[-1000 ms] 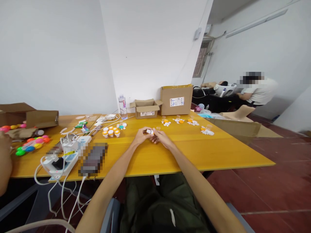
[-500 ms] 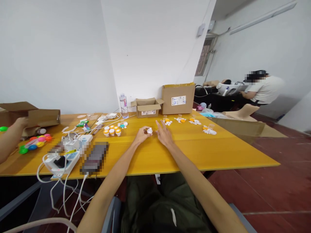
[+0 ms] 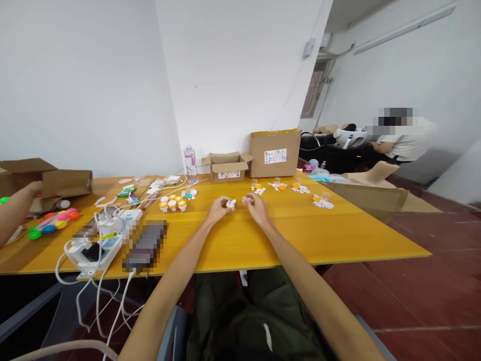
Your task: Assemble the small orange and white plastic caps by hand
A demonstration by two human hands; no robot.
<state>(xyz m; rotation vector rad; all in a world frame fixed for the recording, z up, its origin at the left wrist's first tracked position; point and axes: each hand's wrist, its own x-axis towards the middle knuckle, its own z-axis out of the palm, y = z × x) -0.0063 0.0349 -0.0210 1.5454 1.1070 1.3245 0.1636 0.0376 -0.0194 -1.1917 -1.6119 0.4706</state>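
White-capped small piece (image 3: 230, 203) pinched in left hand (image 3: 219, 209), axis unclear, right hand (image 3: 256, 207) pinching orange bit (image 3: 248, 199).

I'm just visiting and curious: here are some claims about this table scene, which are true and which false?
1. The left hand holds a small white piece. True.
2. The right hand lies flat and empty on the table. False: its fingertips pinch a small orange piece.
3. A water bottle stands by the wall. True.
4. The small cardboard box is closed. False: its flaps are open.
5. The two hands touch. False: they are apart.
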